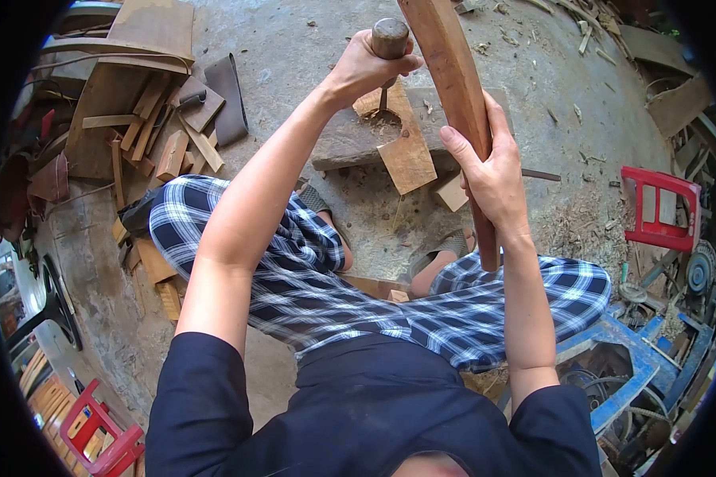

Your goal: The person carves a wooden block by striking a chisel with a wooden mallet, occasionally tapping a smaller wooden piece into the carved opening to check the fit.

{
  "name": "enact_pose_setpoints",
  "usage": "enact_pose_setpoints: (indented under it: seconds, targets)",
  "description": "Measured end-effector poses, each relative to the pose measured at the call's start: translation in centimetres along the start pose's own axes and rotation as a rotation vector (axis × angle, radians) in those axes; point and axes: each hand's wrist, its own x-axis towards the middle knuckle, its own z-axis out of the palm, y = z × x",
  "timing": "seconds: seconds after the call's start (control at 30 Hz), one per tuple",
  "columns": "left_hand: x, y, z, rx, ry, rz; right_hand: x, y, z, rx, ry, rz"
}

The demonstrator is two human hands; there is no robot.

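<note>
Floor (274,48) fills the scene, grey and littered with chips, and here on the left a heap of scrap wood (91,143) leans and spills across it. Plaid trousers (318,290) next, knees spread wide, the person sitting low with a blue metal frame (622,338) by the right knee. Between the feet and the top of the view lies a thick wooden slab (346,147), and there's the long wooden bar (457,87), slanting down, its upper end out of view. A red stool (659,180) stands off to the right. On the slab rests the notched board (410,163), set at an angle, one end jutting over the near edge. Now the hands: the right hand (493,179) has its fingers clamped around the bar, thumb across the front — and the left hand (363,71) has its fingers wrapped around the chisel (390,40), held upright. Its shaft drops into the board's curved notch, among shavings (383,119); whether the tip touches wood, I can't tell.
</note>
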Motion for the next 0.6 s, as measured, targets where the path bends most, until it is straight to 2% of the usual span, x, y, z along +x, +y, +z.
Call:
enact_pose_setpoints:
  seconds: [0.4,0.5,0.6]
  targets:
    - [0.2,0.0,0.0,0.049,-0.069,-0.033,0.3,0.0,-0.2,0.009,0.002,-0.016]
    - [-0.1,0.8,0.2,0.072,-0.097,-0.029,0.8,-1.7,-0.9,0.025,0.019,-0.078]
    - [0.0,0.8,-0.1,0.027,-0.137,-0.046,1.5,-4.5,-1.6,0.080,0.139,-0.353]
